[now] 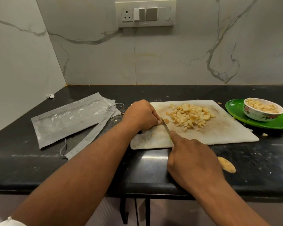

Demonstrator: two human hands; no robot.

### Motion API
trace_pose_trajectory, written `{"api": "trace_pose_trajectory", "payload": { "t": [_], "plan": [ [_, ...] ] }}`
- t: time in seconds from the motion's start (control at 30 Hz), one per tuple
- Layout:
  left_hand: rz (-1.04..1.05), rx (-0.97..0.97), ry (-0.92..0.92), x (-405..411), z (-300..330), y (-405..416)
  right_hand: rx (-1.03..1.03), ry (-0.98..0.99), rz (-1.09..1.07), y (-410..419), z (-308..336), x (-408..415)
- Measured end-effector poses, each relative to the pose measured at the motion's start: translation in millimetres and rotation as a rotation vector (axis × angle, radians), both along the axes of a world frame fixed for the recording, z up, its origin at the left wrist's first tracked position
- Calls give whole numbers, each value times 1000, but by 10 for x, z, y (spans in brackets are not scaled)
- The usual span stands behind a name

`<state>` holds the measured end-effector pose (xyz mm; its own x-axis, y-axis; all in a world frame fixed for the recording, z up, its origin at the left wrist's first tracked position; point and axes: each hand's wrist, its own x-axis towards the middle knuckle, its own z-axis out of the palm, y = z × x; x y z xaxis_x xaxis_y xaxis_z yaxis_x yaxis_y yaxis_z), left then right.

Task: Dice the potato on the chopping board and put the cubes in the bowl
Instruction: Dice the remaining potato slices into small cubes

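A white chopping board (pixel 219 132) lies on the black counter with a heap of diced potato cubes (pixel 191 116) on its far middle. My left hand (pixel 140 115) curls its fingers over a small potato piece (pixel 165 121) at the board's left side. My right hand (pixel 193 160) grips a green-handled knife (pixel 165 128), forefinger along the blade's back, with the blade set beside my left fingertips. A floral bowl (pixel 262 110) with potato cubes in it stands on a green plate (pixel 281 123) right of the board.
A grey plastic pouch (pixel 69 119) and grey straps lie on the counter to the left. A potato peel piece (pixel 226 164) lies near the front edge, right of my right hand. Scraps dot the counter by the plate. A socket panel (pixel 145 13) is on the marble wall.
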<state>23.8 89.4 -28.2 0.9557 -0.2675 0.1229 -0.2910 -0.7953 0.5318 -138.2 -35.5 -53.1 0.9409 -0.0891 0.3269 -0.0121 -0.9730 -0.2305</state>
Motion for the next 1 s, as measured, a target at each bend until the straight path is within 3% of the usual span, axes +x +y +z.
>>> {"api": "trace_pose_trajectory", "payload": {
  "t": [0.17,0.47,0.8,1.0],
  "plan": [
    [4,-5,27,-8,28,1,-13,-7,-25,-44,138,-216],
    [40,-8,30,-57,13,25,78,52,-44,148,152,244],
    [31,16,63,-39,16,41,90,39,26,-114,148,-263],
    [35,83,-223,-155,-11,-95,278,-191,-79,-296,133,-161]
  ]
}}
